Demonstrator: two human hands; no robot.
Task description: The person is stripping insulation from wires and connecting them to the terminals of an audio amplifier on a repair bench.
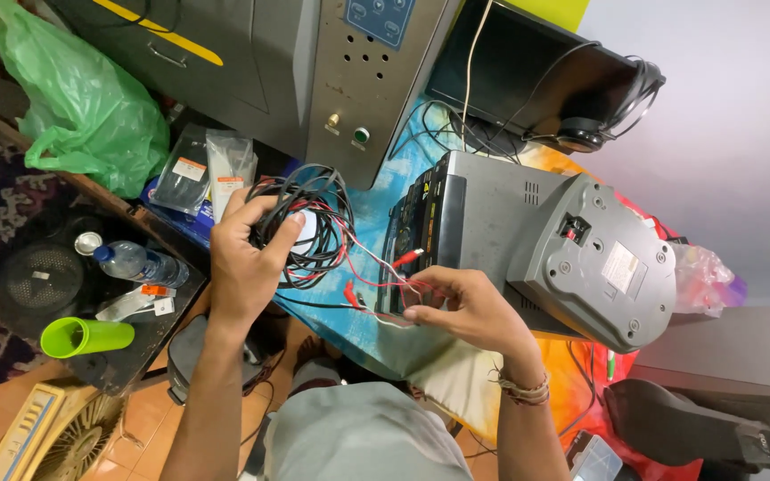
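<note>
A coiled bundle of black and red test leads was gripped in the left hand, fingers curled shut around it, just left of the grey device lying tipped on the blue table. Thin red and white lead ends were pinched between the right hand fingertips, at the device's front edge. Most of the bundle was judged uncoiled only in part; no lead was seen attached to the device yet.
</note>
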